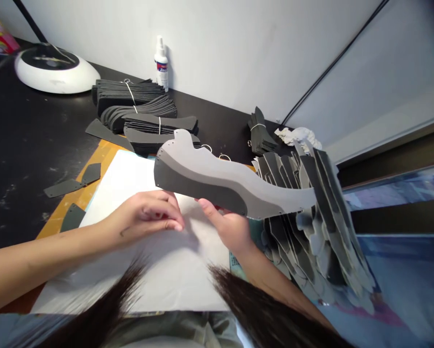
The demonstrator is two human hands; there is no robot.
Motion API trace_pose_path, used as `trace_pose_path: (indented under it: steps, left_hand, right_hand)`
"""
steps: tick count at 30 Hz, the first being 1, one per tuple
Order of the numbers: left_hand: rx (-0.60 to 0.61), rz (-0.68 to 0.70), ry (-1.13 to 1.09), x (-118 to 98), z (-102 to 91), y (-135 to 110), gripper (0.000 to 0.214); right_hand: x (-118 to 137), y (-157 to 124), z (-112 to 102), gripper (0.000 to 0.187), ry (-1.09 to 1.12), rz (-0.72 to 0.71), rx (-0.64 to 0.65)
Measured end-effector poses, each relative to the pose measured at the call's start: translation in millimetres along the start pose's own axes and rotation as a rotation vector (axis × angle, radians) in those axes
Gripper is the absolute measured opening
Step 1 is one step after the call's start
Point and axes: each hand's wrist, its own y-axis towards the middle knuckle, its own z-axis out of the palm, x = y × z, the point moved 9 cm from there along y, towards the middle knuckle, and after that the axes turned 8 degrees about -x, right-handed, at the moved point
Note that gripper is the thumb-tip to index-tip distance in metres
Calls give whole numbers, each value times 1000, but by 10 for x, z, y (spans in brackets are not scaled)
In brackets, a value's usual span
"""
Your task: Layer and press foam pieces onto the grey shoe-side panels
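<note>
Right hand [233, 227] fingers gripping grey-and-black layered piece [209, 176] from below, piece held above white sheet [117, 179] over black counter [13, 145], left hand [155, 212] nearby, fingers curled closed, anything pinched there hard to make out, banded dark stacks [144, 92] behind

On the white spray bottle [160, 53] at the back of the black worktop [21, 130], the red-and-blue label [162, 68] carries white letters that seem to begin "Jin"; its smaller print is illegible. Dark characters on the teal sheet [234, 262] beside the white paper [180, 290] are too small to read.
</note>
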Motion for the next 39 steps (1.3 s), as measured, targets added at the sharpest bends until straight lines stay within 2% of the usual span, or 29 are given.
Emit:
trace_pose_path:
  steps: [1,3,7,9,11,15,18,20,25,29,33,39]
  left_hand:
    - [14,96,22,-83,23,-18,16]
    - [-35,225,113,-212,-17,-42,22]
    - [-306,482,454,-569,-250,-93,19]
    - [-371,594,577,-711,-278,-128,21]
    - [-381,650,616,-751,-267,-138,24]
    - [-424,559,585,-583,-328,-60,15]
    - [-328,435,515,-373,-307,34,9]
    - [-271,408,495,-299,-271,48,5]
    - [-307,389,530,-297,-273,6,20]
    - [-286,333,446,-321,-268,52,26]
    - [-291,346,320,-373,-273,90,25]
    - [-274,290,296,-306,-255,96,31]
  right_hand:
    - [15,2,6,34,-4,-4,7]
    - [77,2,35,33,-22,-48,35]
    - [232,-9,122,28,-82,-188,85]
    - [223,-7,176,24,-31,-156,104]
    - [177,-12,257,21,52,-88,154]
    - [76,-42,383,20,87,8,257]
    - [34,-48,392,23,74,33,286]
    - [35,-53,399,26,75,29,312]
    - [38,-59,427,26,58,32,355]
    - [51,-71,472,23,87,24,388]
    - [49,-65,476,22,112,14,373]
    - [67,-80,444,23,34,-42,337]
